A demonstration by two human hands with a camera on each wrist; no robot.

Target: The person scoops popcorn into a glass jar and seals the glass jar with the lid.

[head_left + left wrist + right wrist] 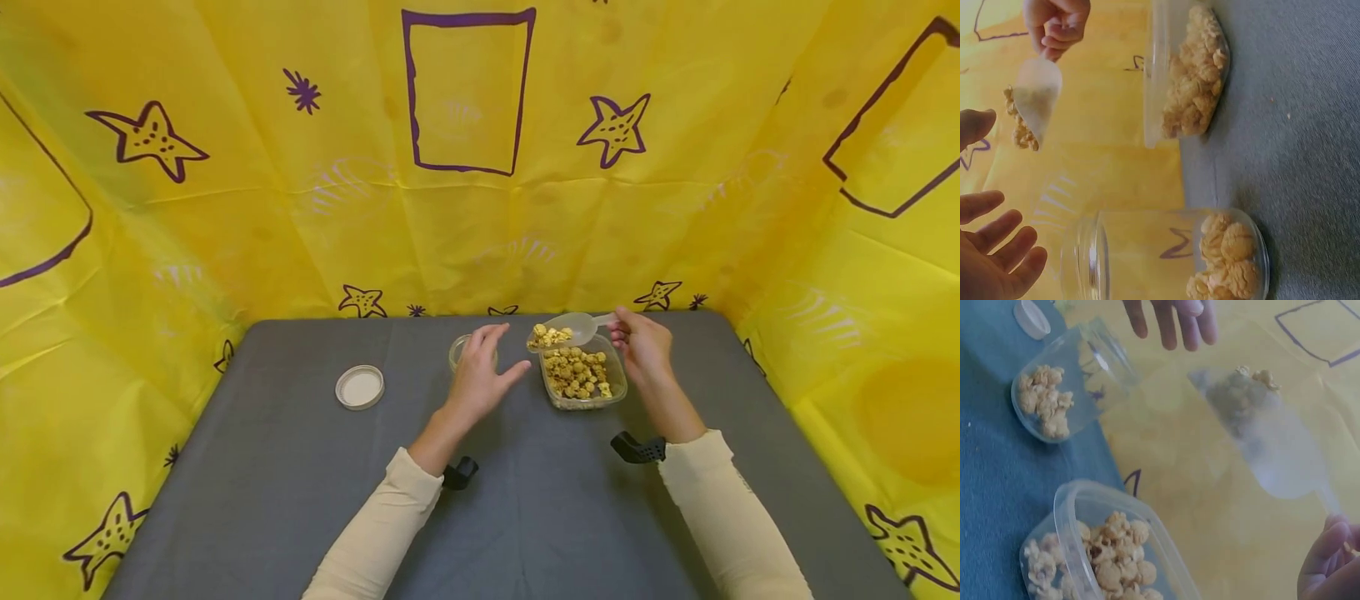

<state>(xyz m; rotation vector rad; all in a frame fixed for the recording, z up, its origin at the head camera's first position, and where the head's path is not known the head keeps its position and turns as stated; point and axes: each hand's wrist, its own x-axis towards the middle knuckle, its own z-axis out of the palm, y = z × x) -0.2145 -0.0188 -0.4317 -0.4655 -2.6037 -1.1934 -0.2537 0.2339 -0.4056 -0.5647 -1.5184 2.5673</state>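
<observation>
Centre-right of frame, right hand (647,345) pinches scoop (579,327) by handle (604,319), the proper hold; left hand (477,379), fingers spread, empty. Scoop likely light, stiff; popcorn (573,373) brittle.

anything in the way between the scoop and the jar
Possibly the left hand: in the head view it reaches between the scoop and the jar, hovering above the jar. Nothing else visible blocks; the lid is off, on the table.

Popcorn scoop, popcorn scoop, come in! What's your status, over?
Right hand grips scoop, popcorn aboard, raised higher than tub. Left hand holding nothing, near jar. Jar uncovered, popcorn inside. Left hand might be in the way, over.
</observation>
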